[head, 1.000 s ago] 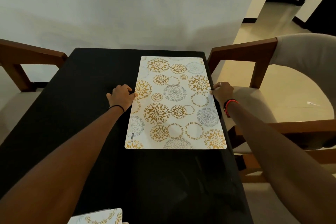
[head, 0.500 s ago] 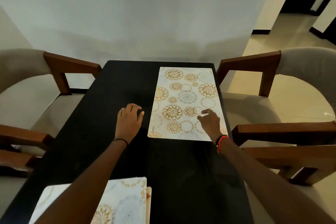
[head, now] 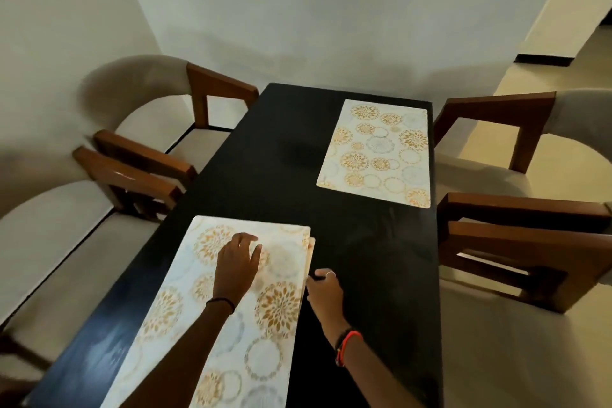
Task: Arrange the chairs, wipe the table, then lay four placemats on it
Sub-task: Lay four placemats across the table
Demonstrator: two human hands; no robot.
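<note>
One white placemat [head: 377, 152] with gold and grey flower circles lies flat at the far right of the black table [head: 281, 149]. A stack of the same placemats [head: 212, 321] lies at the near left of the table. My left hand [head: 238, 262] rests flat on top of the stack, fingers spread. My right hand [head: 323, 288] is at the stack's right edge, fingers touching the edges of the mats. Two wooden chairs with beige seats stand on the left [head: 145, 162] and two on the right [head: 496, 129].
The table's far end stands against a white wall. A doorway and bare floor [head: 559, 60] lie at the far right. Chair armrests reach close to both long table edges.
Both hands have left the far right placemat and come back to the stack at the near left. My view has pulled back and tilted, showing more of the table.
</note>
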